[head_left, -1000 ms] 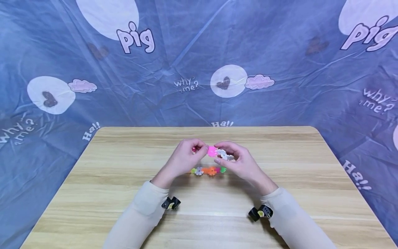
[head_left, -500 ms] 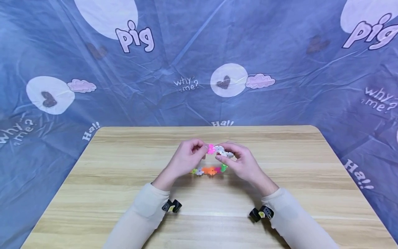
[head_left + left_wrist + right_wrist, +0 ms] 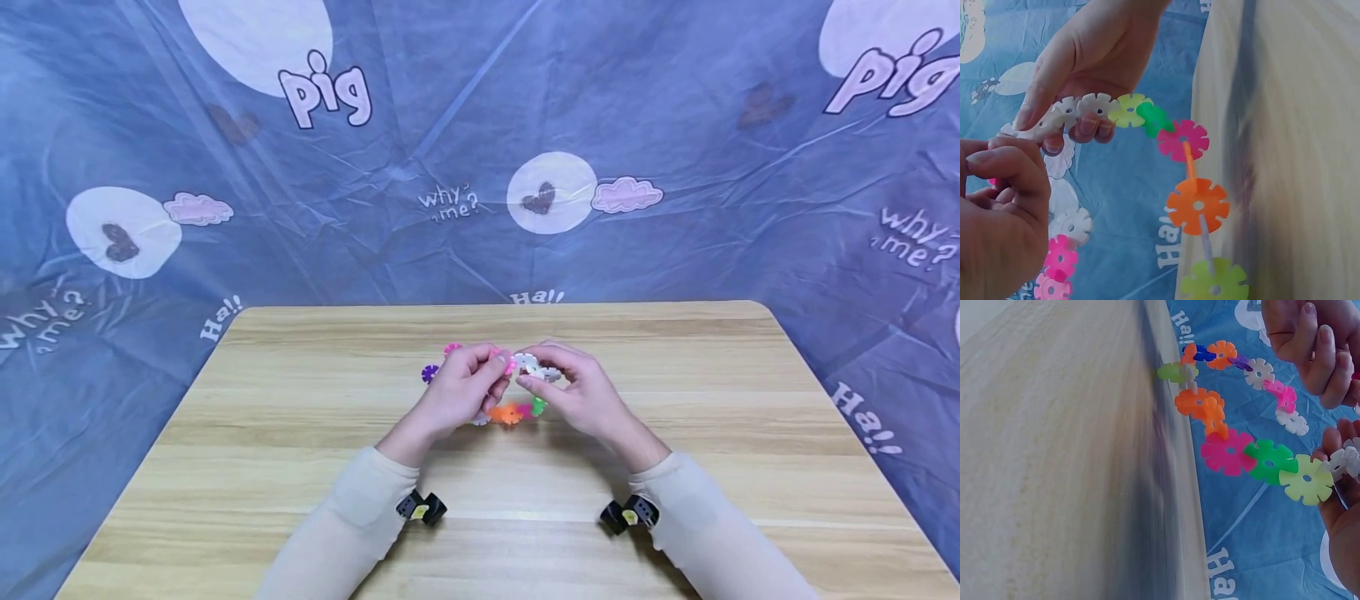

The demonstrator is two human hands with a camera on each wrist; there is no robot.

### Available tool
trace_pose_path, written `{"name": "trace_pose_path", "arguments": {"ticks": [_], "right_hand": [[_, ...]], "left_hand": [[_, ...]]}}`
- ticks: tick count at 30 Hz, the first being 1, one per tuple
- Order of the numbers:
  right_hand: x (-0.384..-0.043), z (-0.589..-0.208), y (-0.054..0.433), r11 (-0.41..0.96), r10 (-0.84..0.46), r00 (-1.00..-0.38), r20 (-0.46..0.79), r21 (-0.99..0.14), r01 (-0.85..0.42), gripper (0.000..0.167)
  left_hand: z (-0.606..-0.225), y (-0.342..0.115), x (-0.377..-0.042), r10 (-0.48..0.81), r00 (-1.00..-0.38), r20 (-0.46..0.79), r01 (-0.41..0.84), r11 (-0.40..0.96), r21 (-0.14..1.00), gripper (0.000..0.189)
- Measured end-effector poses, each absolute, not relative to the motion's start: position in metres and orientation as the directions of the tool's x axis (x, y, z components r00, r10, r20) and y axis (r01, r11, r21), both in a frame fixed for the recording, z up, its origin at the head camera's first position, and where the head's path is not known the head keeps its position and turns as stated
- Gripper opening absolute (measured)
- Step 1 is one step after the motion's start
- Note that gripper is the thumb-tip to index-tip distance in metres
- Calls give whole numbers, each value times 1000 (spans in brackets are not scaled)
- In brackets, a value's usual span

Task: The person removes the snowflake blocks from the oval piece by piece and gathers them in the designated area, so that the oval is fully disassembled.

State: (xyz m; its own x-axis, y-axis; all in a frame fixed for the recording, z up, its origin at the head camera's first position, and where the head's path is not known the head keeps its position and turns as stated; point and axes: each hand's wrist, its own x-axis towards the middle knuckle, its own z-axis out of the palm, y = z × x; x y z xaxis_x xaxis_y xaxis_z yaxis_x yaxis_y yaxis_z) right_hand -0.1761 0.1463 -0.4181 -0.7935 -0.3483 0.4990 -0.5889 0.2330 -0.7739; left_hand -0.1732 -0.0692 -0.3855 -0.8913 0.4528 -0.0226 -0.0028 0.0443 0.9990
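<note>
Fingers [image 3: 1087, 128] seemingly pinch the flower-disc chain [image 3: 1171, 142] between them.

curved multicoloured flower-disc chain [image 3: 1221, 454]

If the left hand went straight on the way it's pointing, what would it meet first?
The left hand would probably first meet the white flower pieces just beyond it in the head view, held by the right hand; the depth between them is unclear.
</note>
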Motion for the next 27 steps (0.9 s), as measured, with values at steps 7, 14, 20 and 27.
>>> {"name": "trace_pose_path", "arguments": {"ticks": [7, 14, 20, 27], "right_hand": [[-176, -417, 145, 239, -339, -794, 505, -770, -592, 29], [-176, -418, 144, 232, -338, -782, 524, -759, -609, 30], [-176, -418, 144, 235, -329, -790, 518, -765, -599, 29], [-176, -417, 145, 243, -326, -797, 508, -770, -590, 30]], "left_hand": [[-386, -67, -172, 428, -904, -4, -24, -41, 999, 27], [-388, -66, -171, 408, -913, -2, -48, -102, 994, 26], [-389, -67, -172, 347, -938, -13, -42, -77, 996, 23], [-386, -77, -172, 315, -949, -23, -33, -27, 999, 26]]}}
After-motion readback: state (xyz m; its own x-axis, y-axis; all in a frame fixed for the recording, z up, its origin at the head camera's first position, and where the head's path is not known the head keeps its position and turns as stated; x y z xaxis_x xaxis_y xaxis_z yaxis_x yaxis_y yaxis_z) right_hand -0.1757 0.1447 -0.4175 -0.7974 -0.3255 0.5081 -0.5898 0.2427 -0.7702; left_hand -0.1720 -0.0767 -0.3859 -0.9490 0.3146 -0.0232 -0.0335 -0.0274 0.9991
